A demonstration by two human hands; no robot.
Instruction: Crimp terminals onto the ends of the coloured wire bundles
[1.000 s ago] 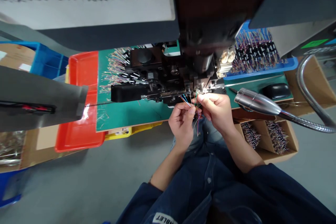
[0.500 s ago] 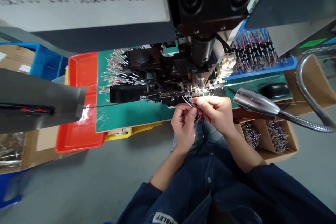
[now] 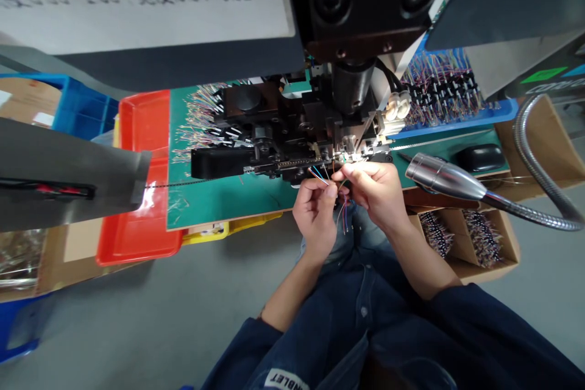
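Left hand (image 3: 315,214) and right hand (image 3: 373,190), together, fingertips nearly touching; each pinches part of a small bunch of thin multicoloured wires (image 3: 342,216) between thumb and fingers; wire ends fan out just below the metal crimping head (image 3: 351,149) of a black terminal crimping press (image 3: 292,134), tails hanging beneath the hands; press stands on a green board (image 3: 228,198), bundles of finished wires (image 3: 198,116) lying fanned behind it; red plastic tray (image 3: 137,237) to the left of the board; blue tray (image 3: 457,122) of clipped wire bundles beyond the press, right; chrome gooseneck lamp (image 3: 441,172) just beside the right hand; black oval object (image 3: 479,158) on the board, right; cardboard box (image 3: 466,237) of wire bundles below, right.
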